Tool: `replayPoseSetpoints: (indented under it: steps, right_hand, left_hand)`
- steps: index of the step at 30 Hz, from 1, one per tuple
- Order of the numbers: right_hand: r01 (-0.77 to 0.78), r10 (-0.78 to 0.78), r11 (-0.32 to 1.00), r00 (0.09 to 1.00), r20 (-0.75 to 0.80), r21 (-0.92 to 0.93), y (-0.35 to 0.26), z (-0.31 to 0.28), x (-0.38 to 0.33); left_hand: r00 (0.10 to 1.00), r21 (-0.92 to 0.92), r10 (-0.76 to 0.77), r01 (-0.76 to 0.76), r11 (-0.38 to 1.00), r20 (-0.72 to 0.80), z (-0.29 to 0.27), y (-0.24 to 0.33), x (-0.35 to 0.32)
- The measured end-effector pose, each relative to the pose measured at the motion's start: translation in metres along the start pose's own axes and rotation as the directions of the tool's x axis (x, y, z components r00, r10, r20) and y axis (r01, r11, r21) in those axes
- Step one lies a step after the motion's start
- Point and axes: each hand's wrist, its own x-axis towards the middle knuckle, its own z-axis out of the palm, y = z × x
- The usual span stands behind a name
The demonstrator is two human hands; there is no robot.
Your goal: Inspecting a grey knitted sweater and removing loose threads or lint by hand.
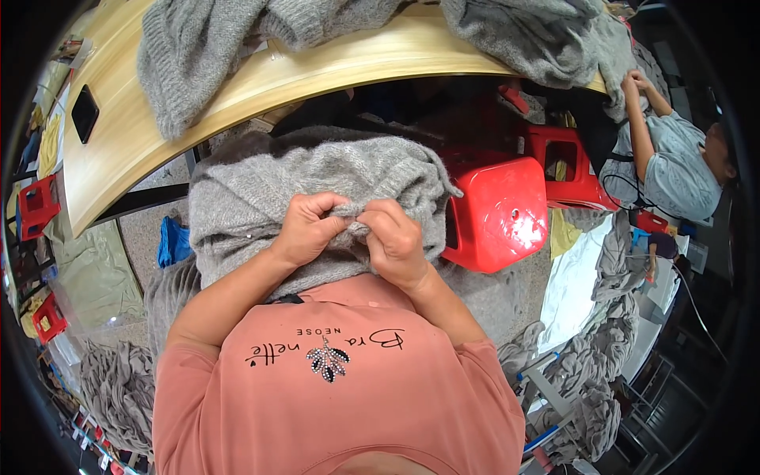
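Pinching a fold of a grey knitted garment (317, 178), both hands work close together at the middle of the view, just above the person's salmon-pink top (340, 396)

Left hand (309, 229): fingers curled tight, thumb pressed against the bent fingers, a small ridge of the knit caught between them. Nearly a fist. Back of the hand faces up, wrist bent slightly inward; the forearm comes up from the lower left at a slant

Right hand (396, 241): also closed on the same ridge of fabric, fingertips tucked under and knuckles raised. It touches or nearly touches the left hand at the fingertips. Forearm rises from the lower right, elbow out of the way beside the body

The garment lies bunched over the person's lap, its bulk spreading up and to the left, one edge hanging near a red plastic stool (499, 210) just to the right

Beyond it a pale wooden table (119, 134) curves across the top; more grey knitwear (198, 55) is heaped on it and a dark phone (84, 112) lies near its left end. Further grey pieces (586, 380) are piled on the floor at lower right and lower left

Another person (673, 158) in a light top sits at the upper right, arms raised to the knitwear at the table edge
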Motion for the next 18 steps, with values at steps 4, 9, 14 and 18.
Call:
replayPoseSetpoints:
  steps: [4, 9, 14, 18]
  right_hand:
    - [-0.073, 0.074, 0.994, 0.997, -0.015, 0.080, 0.001, -0.001, 0.013]
    - [-0.277, 0.236, 0.944, 0.946, 0.223, 0.179, 0.009, -0.006, 0.014]
    - [-0.084, 0.086, 0.992, 0.996, -0.017, 0.096, 0.009, 0.011, 0.002]
    - [0.116, -0.131, 0.989, 0.975, -0.178, -0.094, 0.010, 0.013, -0.005]
  left_hand:
    - [0.999, 0.026, 0.023, -0.023, 0.999, -0.022, -0.002, 0.001, 0.001]
    - [0.988, 0.180, 0.139, -0.126, 0.976, -0.063, 0.000, -0.002, -0.004]
    - [0.993, 0.015, 0.049, -0.048, 0.999, -0.104, 0.003, 0.002, 0.002]
    - [0.998, -0.309, -0.051, 0.041, 0.950, -0.024, 0.007, 0.006, 0.006]
